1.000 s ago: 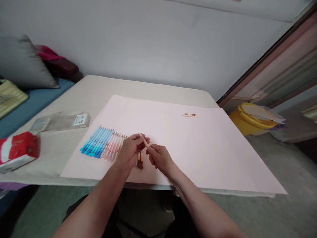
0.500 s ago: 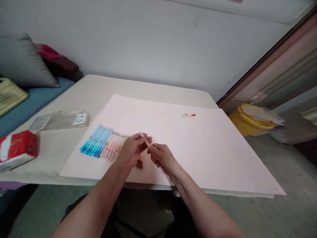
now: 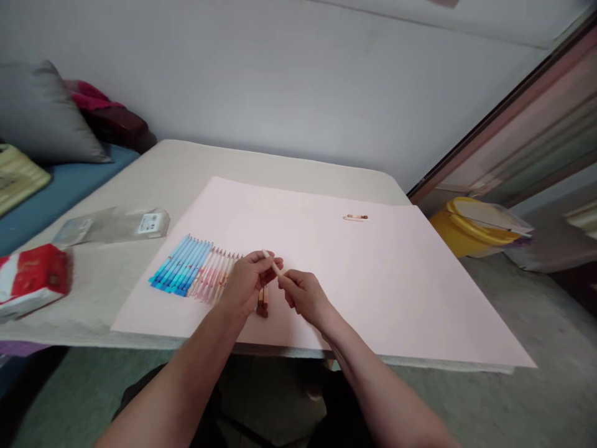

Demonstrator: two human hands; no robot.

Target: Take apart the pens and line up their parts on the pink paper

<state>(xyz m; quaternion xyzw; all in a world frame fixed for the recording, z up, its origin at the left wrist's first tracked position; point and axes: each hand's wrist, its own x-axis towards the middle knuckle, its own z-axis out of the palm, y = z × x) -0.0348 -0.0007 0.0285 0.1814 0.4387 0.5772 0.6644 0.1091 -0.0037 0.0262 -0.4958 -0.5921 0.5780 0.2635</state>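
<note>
Both hands pinch one thin pale pen [image 3: 273, 266] just above a large pink paper sheet [image 3: 373, 286]. My left hand [image 3: 247, 283] grips its upper end, and my right hand [image 3: 303, 295] grips the lower end. Left of my hands, a neat row of blue pens [image 3: 180, 270] and pinkish pens [image 3: 214, 280] lies on the sheet. Brown pen ends [image 3: 262, 306] show under my left hand. A single pen [image 3: 356, 216] lies alone at the sheet's far side.
A clear plastic package [image 3: 112, 225] with a white label lies on the beige table [image 3: 196, 165], and a red tissue pack [image 3: 32, 280] sits at the left edge. A grey cushion [image 3: 41, 115] is at far left. A yellow basin [image 3: 466, 224] stands on the floor at right.
Both hands stay on the pale pen and have shifted only slightly; my right hand has moved a little closer to the left.
</note>
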